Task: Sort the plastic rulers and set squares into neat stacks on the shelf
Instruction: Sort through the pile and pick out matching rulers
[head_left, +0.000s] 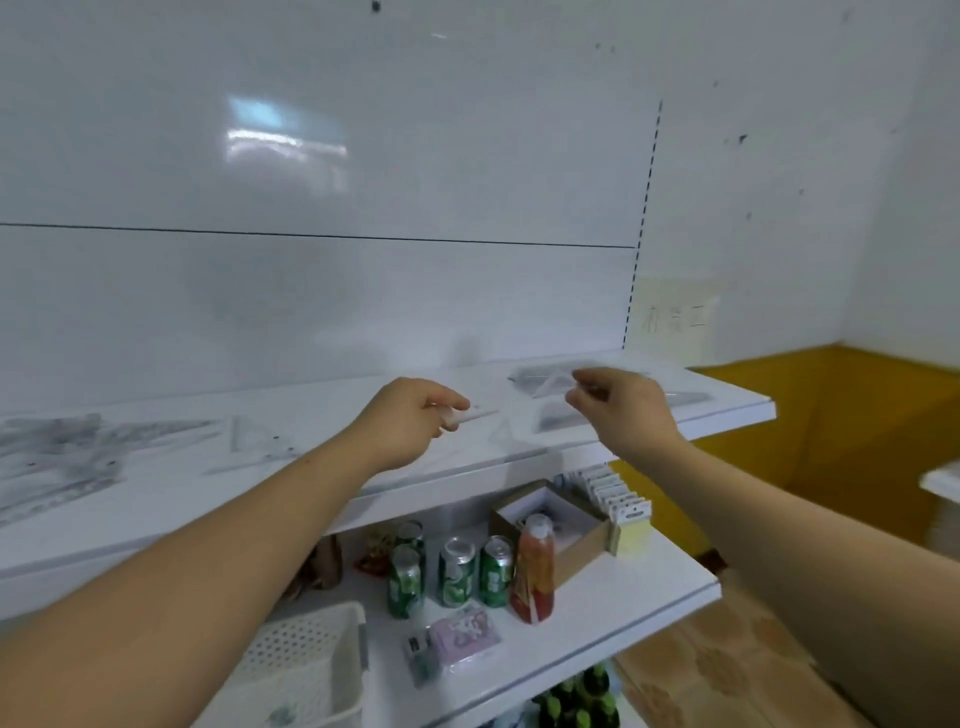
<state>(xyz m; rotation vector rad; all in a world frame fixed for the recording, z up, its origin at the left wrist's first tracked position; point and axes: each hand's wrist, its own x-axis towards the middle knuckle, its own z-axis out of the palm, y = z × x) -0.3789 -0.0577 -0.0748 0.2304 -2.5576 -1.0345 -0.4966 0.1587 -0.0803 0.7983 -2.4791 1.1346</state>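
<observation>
A clear plastic set square (519, 415) hangs just above the white upper shelf (291, 499), held between both hands. My left hand (410, 421) pinches its left end with curled fingers. My right hand (623, 402) pinches its upper right part. Behind my right hand lies a stack of clear set squares (545, 378), with another clear piece (685, 399) further right. A messy pile of transparent rulers and set squares (67, 452) covers the shelf's left end, and one set square (254, 436) lies beside it.
The lower shelf (623, 618) holds green cans (457, 571), an orange bottle (532, 566), an open cardboard box (550, 519), a row of packets (618, 493) and a white perforated basket (306, 654). A yellow wall (831, 426) stands to the right.
</observation>
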